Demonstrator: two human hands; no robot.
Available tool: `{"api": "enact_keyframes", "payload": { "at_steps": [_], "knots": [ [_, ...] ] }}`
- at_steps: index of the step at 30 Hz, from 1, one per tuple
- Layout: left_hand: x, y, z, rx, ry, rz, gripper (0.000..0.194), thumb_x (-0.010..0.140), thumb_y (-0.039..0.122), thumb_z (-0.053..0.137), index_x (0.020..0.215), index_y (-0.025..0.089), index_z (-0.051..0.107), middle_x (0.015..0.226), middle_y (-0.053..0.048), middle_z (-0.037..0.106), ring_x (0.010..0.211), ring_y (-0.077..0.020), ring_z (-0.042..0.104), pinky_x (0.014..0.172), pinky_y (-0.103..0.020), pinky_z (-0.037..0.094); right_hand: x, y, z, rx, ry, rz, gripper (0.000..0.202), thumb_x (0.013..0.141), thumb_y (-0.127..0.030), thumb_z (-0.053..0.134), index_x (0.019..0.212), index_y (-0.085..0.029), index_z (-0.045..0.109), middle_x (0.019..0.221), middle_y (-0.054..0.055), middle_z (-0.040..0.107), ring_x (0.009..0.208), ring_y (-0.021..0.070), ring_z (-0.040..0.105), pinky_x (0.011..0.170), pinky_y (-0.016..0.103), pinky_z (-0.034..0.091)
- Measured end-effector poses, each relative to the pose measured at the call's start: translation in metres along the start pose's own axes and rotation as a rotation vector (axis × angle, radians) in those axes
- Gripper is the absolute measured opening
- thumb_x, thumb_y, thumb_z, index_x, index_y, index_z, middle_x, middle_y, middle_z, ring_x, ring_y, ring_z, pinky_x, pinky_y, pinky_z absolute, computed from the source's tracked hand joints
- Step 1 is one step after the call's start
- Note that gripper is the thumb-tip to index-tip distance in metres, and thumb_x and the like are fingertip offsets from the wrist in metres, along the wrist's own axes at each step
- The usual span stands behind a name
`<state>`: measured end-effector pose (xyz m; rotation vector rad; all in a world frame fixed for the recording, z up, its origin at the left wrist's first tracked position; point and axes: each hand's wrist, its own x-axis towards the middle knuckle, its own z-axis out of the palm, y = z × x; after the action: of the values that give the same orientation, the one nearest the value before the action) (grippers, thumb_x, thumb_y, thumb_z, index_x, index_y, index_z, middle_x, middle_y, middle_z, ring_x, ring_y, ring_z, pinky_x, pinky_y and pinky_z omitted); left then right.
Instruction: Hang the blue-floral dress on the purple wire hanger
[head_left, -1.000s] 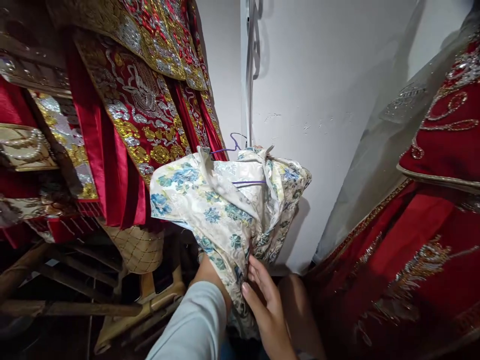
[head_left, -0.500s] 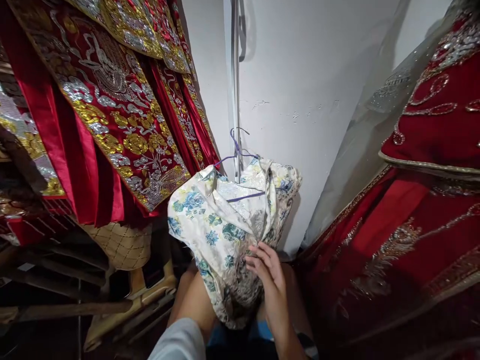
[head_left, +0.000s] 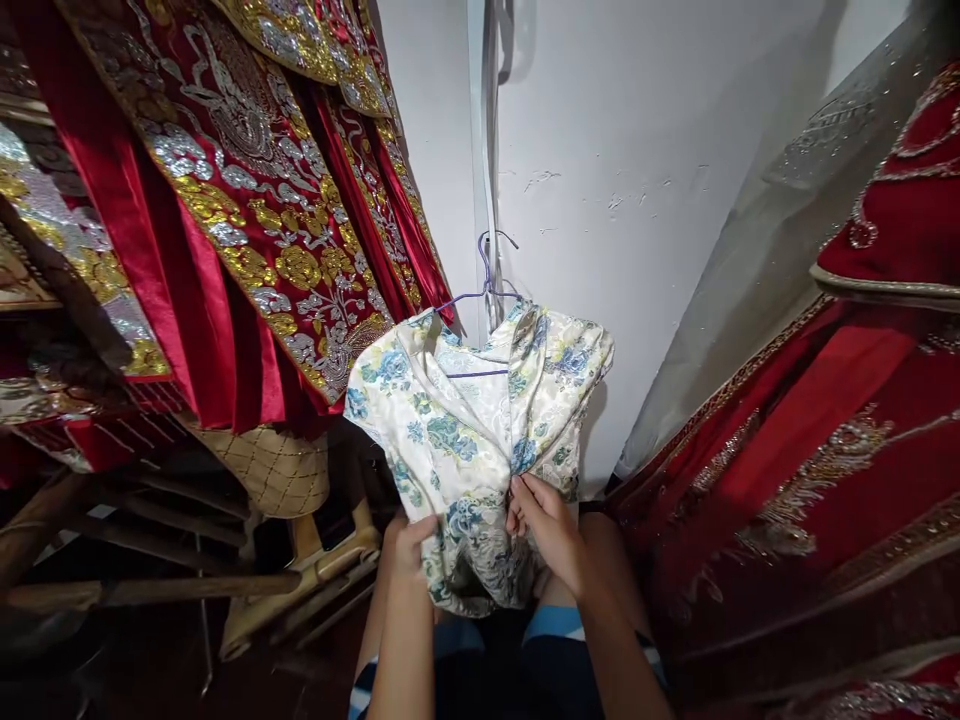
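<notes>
A white blouse (head_left: pixel 465 430) with blue and green flowers hangs on a thin purple hanger (head_left: pixel 486 278) in front of me, its crossed neckline facing up. At its left side edge, my left hand (head_left: pixel 415 548) grips the cloth, thumb on top and the other fingers hidden behind it. My right hand (head_left: pixel 541 515) pinches the overlapping front edge near the waist between thumb and curled fingers. The blouse's hem hangs above my knees.
Red garments with gold and silver embroidery (head_left: pixel 247 200) hang at the left, above a wooden chair frame (head_left: pixel 300 590). A beaded red dress (head_left: pixel 840 420) stands at the right. Behind the blouse, a pale strap (head_left: pixel 490 150) runs down the white wall (head_left: pixel 637 130).
My left hand has come out from behind the blouse to its left edge. My right hand's spread fingers have closed on the front edge, and the blouse now lies flatter.
</notes>
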<state>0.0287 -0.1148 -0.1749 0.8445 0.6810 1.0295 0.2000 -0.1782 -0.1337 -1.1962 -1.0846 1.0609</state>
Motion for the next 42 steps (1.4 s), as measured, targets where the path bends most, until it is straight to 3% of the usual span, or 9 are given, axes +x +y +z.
{"api": "enact_keyframes", "payload": {
  "at_steps": [5,12,17,21,25,28,31,36,42],
  "knots": [
    [-0.005,0.012,0.006,-0.034,0.058,-0.121,0.077,0.055,0.029,0.092,0.126,0.014,0.065,0.119,-0.015,0.072,0.128,-0.0389,0.057,0.113,-0.053,0.042,-0.003,-0.007,0.008,0.040,0.008,0.014,0.036,0.094,-0.050,0.050,0.070,-0.023,0.047,0.056,-0.004,0.049,0.054,0.0135,0.046,0.054,0.026,0.038],
    [-0.007,0.012,0.016,-0.010,0.006,-0.129,0.074,0.055,0.029,0.093,0.122,0.013,0.067,0.112,-0.015,0.074,0.125,-0.0369,0.059,0.113,-0.051,0.041,-0.010,-0.010,0.013,0.074,0.074,0.054,0.034,0.093,-0.053,0.050,0.081,-0.022,0.047,0.055,-0.005,0.050,0.049,0.0116,0.046,0.048,0.024,0.035],
    [-0.001,0.008,0.020,-0.053,-0.018,-0.143,0.070,0.051,0.030,0.093,0.114,0.012,0.069,0.108,-0.015,0.075,0.112,-0.0372,0.066,0.104,-0.050,0.048,-0.014,-0.008,0.008,0.074,0.119,-0.028,0.032,0.090,-0.048,0.053,0.072,-0.022,0.048,0.050,-0.006,0.042,0.046,0.0100,0.037,0.049,0.024,0.031],
    [0.014,-0.001,0.022,0.015,0.221,0.043,0.060,0.060,0.031,0.087,0.114,0.014,0.066,0.110,-0.013,0.073,0.108,-0.0332,0.067,0.098,-0.045,0.051,-0.014,-0.003,-0.002,0.101,0.210,0.009,0.029,0.084,-0.044,0.057,0.066,-0.021,0.055,0.047,-0.005,0.041,0.046,0.0112,0.035,0.048,0.026,0.028],
    [0.020,-0.024,0.024,0.329,0.594,0.494,0.048,0.073,0.032,0.077,0.116,0.018,0.061,0.121,-0.012,0.064,0.119,-0.0282,0.059,0.104,-0.039,0.044,-0.010,0.001,0.000,0.130,0.195,0.069,0.029,0.081,-0.044,0.060,0.064,-0.021,0.057,0.045,-0.004,0.040,0.044,0.0113,0.032,0.047,0.027,0.026],
    [0.011,-0.039,0.031,0.559,0.406,0.682,0.036,0.083,0.029,0.065,0.118,0.020,0.062,0.126,-0.011,0.060,0.123,-0.0263,0.054,0.107,-0.038,0.040,-0.009,0.001,0.009,0.129,0.118,0.080,0.030,0.082,-0.045,0.058,0.067,-0.019,0.061,0.044,-0.004,0.042,0.043,0.0101,0.032,0.047,0.026,0.023],
    [0.005,-0.045,0.040,0.618,0.118,0.590,0.029,0.081,0.022,0.060,0.109,0.019,0.066,0.108,-0.009,0.068,0.105,-0.0245,0.062,0.094,-0.034,0.047,-0.010,0.000,0.014,0.096,0.038,0.059,0.030,0.083,-0.042,0.057,0.070,-0.016,0.066,0.044,-0.004,0.043,0.043,0.0095,0.035,0.048,0.025,0.025],
    [0.006,-0.044,0.056,0.650,0.054,0.521,0.010,0.081,0.019,0.056,0.088,0.018,0.063,0.078,-0.001,0.063,0.076,-0.0176,0.059,0.071,-0.026,0.044,-0.008,-0.001,0.006,0.042,0.065,0.090,0.030,0.080,-0.041,0.058,0.068,-0.015,0.068,0.041,-0.004,0.045,0.041,0.0086,0.033,0.046,0.024,0.025],
    [0.004,-0.048,0.069,0.727,-0.055,0.556,0.014,0.094,0.023,0.047,0.084,0.019,0.055,0.076,-0.001,0.059,0.072,-0.0151,0.055,0.068,-0.024,0.040,0.010,-0.018,-0.007,0.079,0.123,0.120,0.025,0.073,-0.040,0.060,0.060,-0.019,0.064,0.039,-0.004,0.042,0.040,0.0103,0.031,0.044,0.026,0.025]
  ]
}}
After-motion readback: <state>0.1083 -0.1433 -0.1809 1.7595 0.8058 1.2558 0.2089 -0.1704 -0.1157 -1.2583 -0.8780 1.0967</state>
